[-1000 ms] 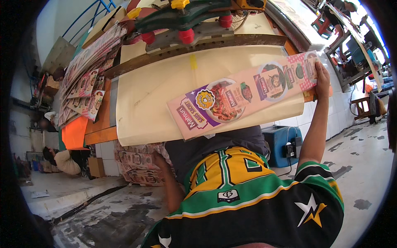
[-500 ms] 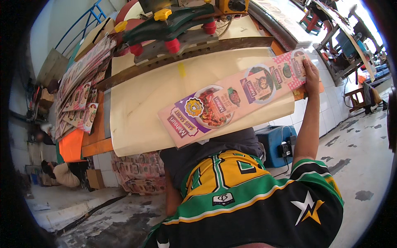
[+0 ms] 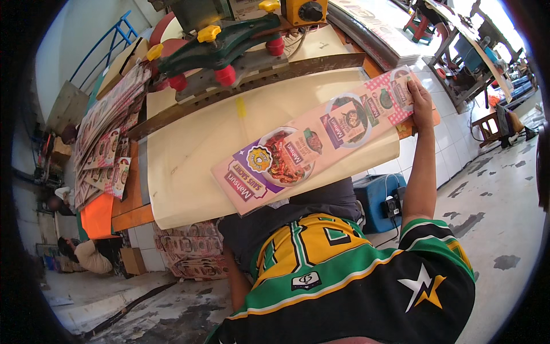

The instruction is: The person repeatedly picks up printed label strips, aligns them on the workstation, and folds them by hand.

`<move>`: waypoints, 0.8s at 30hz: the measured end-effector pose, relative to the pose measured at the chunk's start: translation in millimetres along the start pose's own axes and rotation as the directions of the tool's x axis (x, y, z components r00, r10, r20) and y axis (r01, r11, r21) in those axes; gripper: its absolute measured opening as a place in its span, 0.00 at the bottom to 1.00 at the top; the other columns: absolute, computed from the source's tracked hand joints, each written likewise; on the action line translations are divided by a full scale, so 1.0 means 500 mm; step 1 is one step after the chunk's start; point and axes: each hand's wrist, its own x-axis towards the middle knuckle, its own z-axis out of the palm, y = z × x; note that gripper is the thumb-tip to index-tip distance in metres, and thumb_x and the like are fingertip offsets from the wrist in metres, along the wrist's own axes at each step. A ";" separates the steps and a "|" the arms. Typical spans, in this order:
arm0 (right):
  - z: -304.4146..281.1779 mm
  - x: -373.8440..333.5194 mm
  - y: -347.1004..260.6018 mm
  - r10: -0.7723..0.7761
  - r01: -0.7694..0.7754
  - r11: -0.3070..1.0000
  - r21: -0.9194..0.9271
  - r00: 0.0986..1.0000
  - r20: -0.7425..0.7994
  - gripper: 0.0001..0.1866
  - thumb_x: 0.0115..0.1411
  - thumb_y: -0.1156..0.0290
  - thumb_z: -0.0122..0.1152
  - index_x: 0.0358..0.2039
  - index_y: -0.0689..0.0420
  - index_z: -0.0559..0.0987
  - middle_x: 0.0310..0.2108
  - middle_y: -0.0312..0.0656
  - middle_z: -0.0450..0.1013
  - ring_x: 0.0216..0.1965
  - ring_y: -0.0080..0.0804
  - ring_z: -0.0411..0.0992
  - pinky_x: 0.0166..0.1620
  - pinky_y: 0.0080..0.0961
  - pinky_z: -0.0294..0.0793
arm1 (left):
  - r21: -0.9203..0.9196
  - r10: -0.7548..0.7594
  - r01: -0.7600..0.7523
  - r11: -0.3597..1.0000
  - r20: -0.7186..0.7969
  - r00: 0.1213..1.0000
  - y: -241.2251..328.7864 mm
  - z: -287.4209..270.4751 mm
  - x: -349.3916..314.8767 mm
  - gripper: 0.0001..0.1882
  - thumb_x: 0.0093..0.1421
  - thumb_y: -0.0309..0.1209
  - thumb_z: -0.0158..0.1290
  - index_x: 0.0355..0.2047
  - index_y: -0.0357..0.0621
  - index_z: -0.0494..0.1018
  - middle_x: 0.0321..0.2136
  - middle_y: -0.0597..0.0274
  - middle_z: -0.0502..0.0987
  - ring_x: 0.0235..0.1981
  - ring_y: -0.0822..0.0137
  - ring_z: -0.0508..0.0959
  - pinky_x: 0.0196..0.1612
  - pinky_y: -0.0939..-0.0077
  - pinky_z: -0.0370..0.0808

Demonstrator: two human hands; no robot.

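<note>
My right hand [image 3: 420, 103] grips the far right end of a long pink printed card strip [image 3: 298, 146] with pictures of food bowls on it. The fingers wrap round the strip's edge, with the thumb side out of sight. Slanting down to the left, the strip lies across a cream sheet [image 3: 183, 183] on the table, and its lower left corner overhangs the near edge. Of my left arm only a part of the forearm [image 3: 238, 281] shows beside my body; the left hand is hidden.
A green press machine [image 3: 220, 51] with yellow knobs and red feet stands at the back. Piled printed strips [image 3: 106, 132] lie at the left above an orange sheet [image 3: 98, 217]. Beneath the table are wrapped bundles [image 3: 189, 249] and a blue box [image 3: 375, 200]. A person [image 3: 94, 255] is at far left.
The whole view has shifted a little, moving the scene slightly left. My right hand keeps its hold on the card strip, which lies much as before.
</note>
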 end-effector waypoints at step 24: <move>0.096 -0.106 -0.071 -0.071 0.034 0.884 0.466 0.995 0.063 0.19 0.75 0.61 0.51 0.50 0.66 0.77 0.45 0.45 0.80 0.42 0.29 0.80 0.46 0.27 0.82 | -0.168 0.351 -0.313 0.935 0.309 0.884 0.343 -0.309 -0.347 0.24 0.64 0.44 0.62 0.55 0.45 0.79 0.49 0.57 0.83 0.48 0.63 0.82 0.53 0.66 0.77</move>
